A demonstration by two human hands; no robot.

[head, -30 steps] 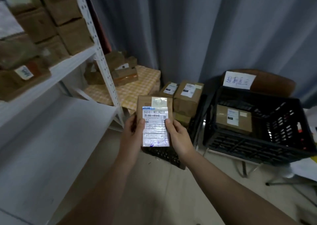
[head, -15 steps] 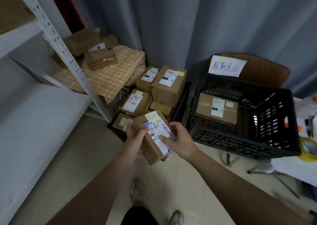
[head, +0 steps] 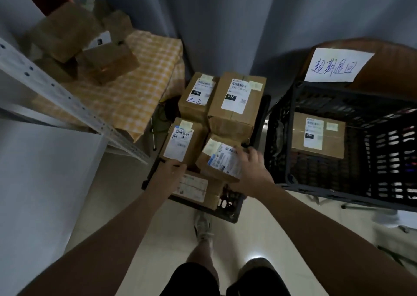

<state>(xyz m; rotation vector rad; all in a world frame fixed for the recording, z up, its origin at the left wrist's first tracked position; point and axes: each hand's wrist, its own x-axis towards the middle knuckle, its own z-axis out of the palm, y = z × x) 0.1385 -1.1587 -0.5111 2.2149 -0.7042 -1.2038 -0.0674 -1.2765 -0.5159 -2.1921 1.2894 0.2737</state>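
Observation:
A small brown parcel (head: 220,160) with a white and blue shipping label lies tilted on top of other parcels in a low black crate (head: 228,214) on the floor. My right hand (head: 250,171) grips the parcel's right side, fingers spread over the top edge of the label. My left hand (head: 170,175) is just left of it, fingers stretched flat toward the parcel's lower left corner, over another labelled parcel (head: 194,185). Whether the left fingertips touch the tilted parcel is unclear.
Three more labelled parcels (head: 234,106) fill the back of the low crate. A taller black crate (head: 282,138) at right holds one parcel (head: 334,147), below a handwritten paper sign (head: 336,65). A white shelf post (head: 67,101) and a checked-cloth table (head: 144,79) with boxes stand at left.
I have bent down and lowered the parcel from chest height onto the pile in the low crate. My left hand has slid off the parcel's face to its lower left.

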